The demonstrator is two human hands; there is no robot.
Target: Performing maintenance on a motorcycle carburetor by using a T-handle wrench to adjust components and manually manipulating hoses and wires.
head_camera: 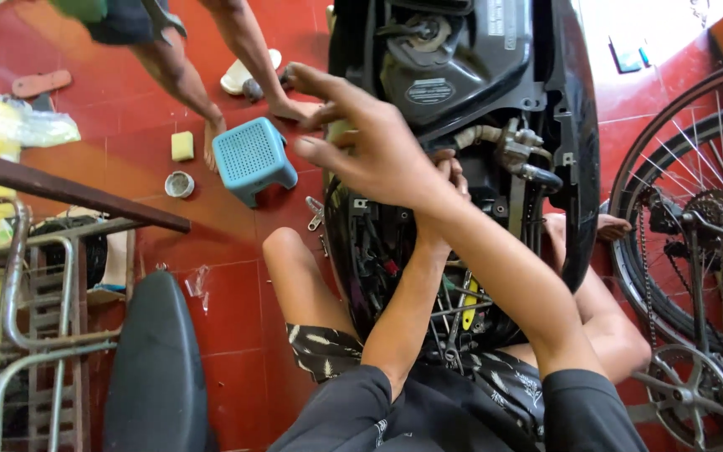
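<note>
Your scooter (462,125) fills the upper middle of the frame, its black bodywork stripped open, long axis running from the bottom centre up to the top edge, with the dark plastic tank (453,59) and its round cap at the top end. Your knees sit either side of its lower end on the red tiled floor (236,310).

Your arms cross over it. Your right arm comes up from the lower right and runs diagonally to the upper left; the right hand (370,138) hangs above the frame with fingers spread and slack, holding nothing. Your left arm rises from the bottom centre, passing under the right forearm; the left hand (449,176) reaches into the exposed frame near the metal fitting and hose (516,146), but the right wrist covers most of it, so you cannot tell whether it grips anything.

At the right edge stands a bicycle wheel (696,209) with chain and sprocket, close beside the scooter. At lower left lies a detached black seat (156,368), with a metal rack (18,318) further left. Upper left, another person's legs (186,75) stand by a small blue plastic stool (253,159), just beside your right hand's fingertips in the picture. A yellow sponge (182,146) and a small round tin (179,184) lie left of the stool.
</note>
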